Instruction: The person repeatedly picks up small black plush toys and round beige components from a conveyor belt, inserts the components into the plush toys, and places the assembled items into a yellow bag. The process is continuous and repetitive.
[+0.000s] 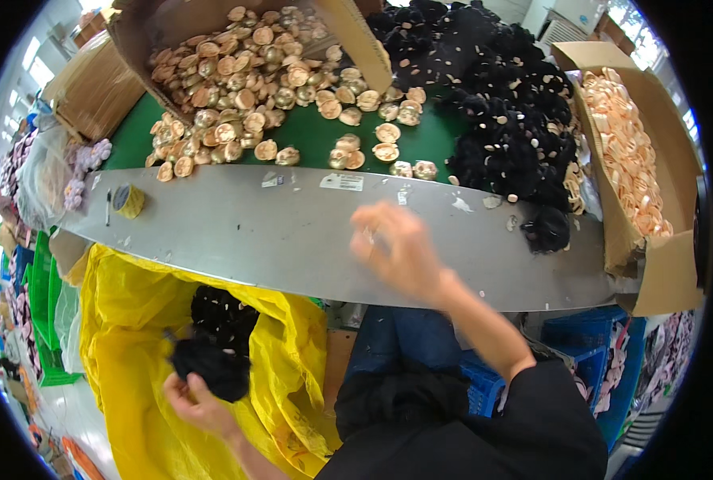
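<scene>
My left hand (200, 406) is over the open yellow bag (120, 328) at the lower left, its fingers closed at the lower edge of a black fluffy piece (215, 370). More black pieces with small pale bits (222, 314) lie inside the bag. My right hand (400, 244) hovers above the grey metal table edge (252, 224), blurred by motion. Its thumb and fingers are apart, and no object shows between them. Beyond it, gold and beige cup-shaped shells (387, 142) rest on the green surface (312, 132).
A tipped cardboard box (360, 40) spills many shells at the back. Black fluffy pieces (500, 120) heap at the back right, one piece (547, 230) on the metal. At right stands a box (668, 160) of peach-coloured parts (624, 152). A yellow tape roll (129, 201) sits at left.
</scene>
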### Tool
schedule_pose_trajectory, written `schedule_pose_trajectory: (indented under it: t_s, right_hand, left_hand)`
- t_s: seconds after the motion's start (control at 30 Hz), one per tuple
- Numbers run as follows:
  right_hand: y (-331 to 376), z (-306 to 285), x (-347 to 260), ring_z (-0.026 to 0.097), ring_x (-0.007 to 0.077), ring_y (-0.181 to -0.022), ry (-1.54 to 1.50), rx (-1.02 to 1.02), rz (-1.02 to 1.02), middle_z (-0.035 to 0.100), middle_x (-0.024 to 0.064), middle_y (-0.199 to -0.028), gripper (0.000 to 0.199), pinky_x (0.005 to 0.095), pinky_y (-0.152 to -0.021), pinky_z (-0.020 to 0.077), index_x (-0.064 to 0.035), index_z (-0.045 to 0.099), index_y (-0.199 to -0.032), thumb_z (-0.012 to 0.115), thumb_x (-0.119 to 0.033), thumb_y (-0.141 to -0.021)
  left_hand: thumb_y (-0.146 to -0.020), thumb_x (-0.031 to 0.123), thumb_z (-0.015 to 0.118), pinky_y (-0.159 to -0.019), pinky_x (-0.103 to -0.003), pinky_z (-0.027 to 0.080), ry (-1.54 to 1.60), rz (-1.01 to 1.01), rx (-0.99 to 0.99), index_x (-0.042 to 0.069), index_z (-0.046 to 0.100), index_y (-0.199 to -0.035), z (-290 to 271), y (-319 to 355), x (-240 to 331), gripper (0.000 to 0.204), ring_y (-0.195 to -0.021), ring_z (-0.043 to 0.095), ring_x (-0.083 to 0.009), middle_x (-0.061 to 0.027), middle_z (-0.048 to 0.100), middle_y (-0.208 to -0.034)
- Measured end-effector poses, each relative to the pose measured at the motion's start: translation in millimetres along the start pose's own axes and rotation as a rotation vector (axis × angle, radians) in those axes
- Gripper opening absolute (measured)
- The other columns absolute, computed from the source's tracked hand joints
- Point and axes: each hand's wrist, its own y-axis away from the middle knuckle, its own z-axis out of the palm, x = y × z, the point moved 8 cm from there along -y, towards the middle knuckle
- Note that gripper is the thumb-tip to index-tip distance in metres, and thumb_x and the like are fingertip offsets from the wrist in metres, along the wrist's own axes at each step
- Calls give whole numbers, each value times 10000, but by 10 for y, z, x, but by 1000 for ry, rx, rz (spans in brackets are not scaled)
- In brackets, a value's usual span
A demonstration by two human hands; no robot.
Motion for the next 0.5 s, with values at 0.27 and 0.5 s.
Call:
schedule_pose_trajectory:
  t_s: [0.27, 0.5]
  right_hand:
    - [-801, -233, 1951, 704, 352, -915, 608, -110, 445, 718, 165, -917, 339, 484, -766, 540, -53, 635, -999, 701, -362, -877]
    - [-794, -56, 1600, 646, 266, -886, 281, -93, 236, 664, 126, -961, 217, 378, -797, 513, -21, 669, -995, 679, -221, -912]
  left_hand:
    - [-792, -106, 369, -615, -224, 354, 335, -90, -164, 42, 528, -953, 411, 285, 24, 270, -678, 435, -105, -19, 460, -798]
    - [-830, -139, 379, -519, -186, 338, 547, -58, -453, 21, 538, -857, 1191, 687, 513, 228, -567, 441, -71, -35, 507, -742]
